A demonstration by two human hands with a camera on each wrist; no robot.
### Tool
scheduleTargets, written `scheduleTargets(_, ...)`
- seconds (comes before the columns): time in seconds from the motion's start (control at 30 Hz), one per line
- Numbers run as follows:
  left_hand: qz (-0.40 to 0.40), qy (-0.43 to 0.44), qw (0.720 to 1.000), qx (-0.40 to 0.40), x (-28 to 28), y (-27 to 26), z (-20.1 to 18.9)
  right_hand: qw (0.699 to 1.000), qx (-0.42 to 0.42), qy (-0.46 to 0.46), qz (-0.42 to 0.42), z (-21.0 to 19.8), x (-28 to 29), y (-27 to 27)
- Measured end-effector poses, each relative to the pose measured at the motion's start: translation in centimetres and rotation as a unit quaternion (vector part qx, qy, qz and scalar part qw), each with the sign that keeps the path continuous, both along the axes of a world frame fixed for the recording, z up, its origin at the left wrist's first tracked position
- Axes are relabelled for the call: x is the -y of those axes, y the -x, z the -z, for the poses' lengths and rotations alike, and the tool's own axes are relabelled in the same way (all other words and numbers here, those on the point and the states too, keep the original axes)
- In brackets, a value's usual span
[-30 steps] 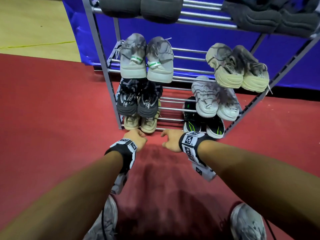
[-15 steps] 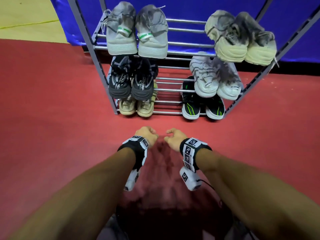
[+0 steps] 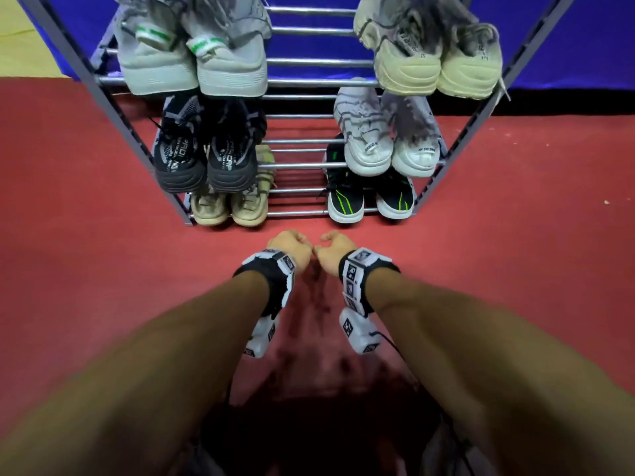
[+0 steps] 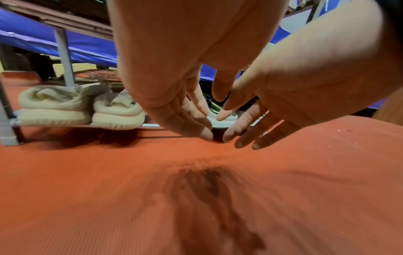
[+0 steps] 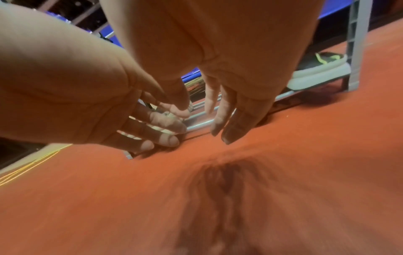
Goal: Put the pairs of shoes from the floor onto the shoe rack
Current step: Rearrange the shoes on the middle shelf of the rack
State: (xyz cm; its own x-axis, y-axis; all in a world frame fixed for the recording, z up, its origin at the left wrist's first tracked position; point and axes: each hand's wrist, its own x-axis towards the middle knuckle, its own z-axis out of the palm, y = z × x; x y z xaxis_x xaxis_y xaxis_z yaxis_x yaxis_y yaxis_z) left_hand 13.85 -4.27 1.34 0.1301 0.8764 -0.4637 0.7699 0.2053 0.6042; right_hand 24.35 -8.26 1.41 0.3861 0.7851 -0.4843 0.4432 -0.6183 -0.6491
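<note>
The metal shoe rack (image 3: pixel 309 165) stands on the red floor with pairs on three visible shelves. The bottom shelf holds a beige pair (image 3: pixel 228 209) and a black pair with green stripes (image 3: pixel 369 201). Above them sit a black-and-grey pair (image 3: pixel 206 156) and a white-grey pair (image 3: pixel 388 142). Higher up are a grey pair with green tabs (image 3: pixel 192 63) and a cream-grey pair (image 3: pixel 436 60). My left hand (image 3: pixel 291 246) and right hand (image 3: pixel 332 250) hover side by side just before the bottom rail. Both hold nothing, and their fingers (image 4: pixel 196 124) (image 5: pixel 229 120) hang relaxed toward the floor.
Red matting (image 3: pixel 103 269) spreads in front of and beside the rack. A blue padded wall (image 3: pixel 567 46) stands behind it, with yellow floor (image 3: pixel 13 36) at the far left. Grey shapes at the bottom edge (image 3: pixel 443 453) look like the shoes on my feet.
Both hands have drawn back from the rack's bottom rail toward me and stay empty. The view has tilted down, so the top shelf is out of sight.
</note>
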Motion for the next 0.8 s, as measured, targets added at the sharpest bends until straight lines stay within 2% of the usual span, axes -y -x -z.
scheduleTargets(0.13,-0.003,0.002,0.999,0.041,-1.8,-3.7,0.0,1.000,0.005,-0.009,0.028,-0.3,-2.1,-3.3)
scheduleTargets(0.3,-0.034,0.064,0.989,0.127,-3.2,-7.4,3.1,0.998,-0.018,-0.029,0.059,1.9,-3.2,-7.1)
scheduleTargets(0.37,-0.060,0.098,0.980,0.163,-3.8,-8.2,4.5,0.992,-0.020,-0.045,0.118,2.5,-3.1,-8.7)
scheduleTargets(0.47,-0.141,0.131,0.958,0.212,-4.6,-8.9,5.4,0.968,-0.030,-0.096,0.229,2.7,-3.3,-11.2)
scheduleTargets(0.6,-0.165,0.136,0.944,0.252,-5.3,-10.3,6.6,0.940,-0.057,-0.122,0.315,3.8,-4.9,-14.7)
scheduleTargets(0.73,-0.206,0.114,0.926,0.295,-5.2,-11.6,5.5,0.945,-0.160,-0.047,0.283,4.5,-6.1,-16.7)
scheduleTargets(0.8,-0.212,0.099,0.927,0.294,-5.3,-12.2,6.2,0.939,-0.146,-0.051,0.307,5.1,-6.8,-16.1)
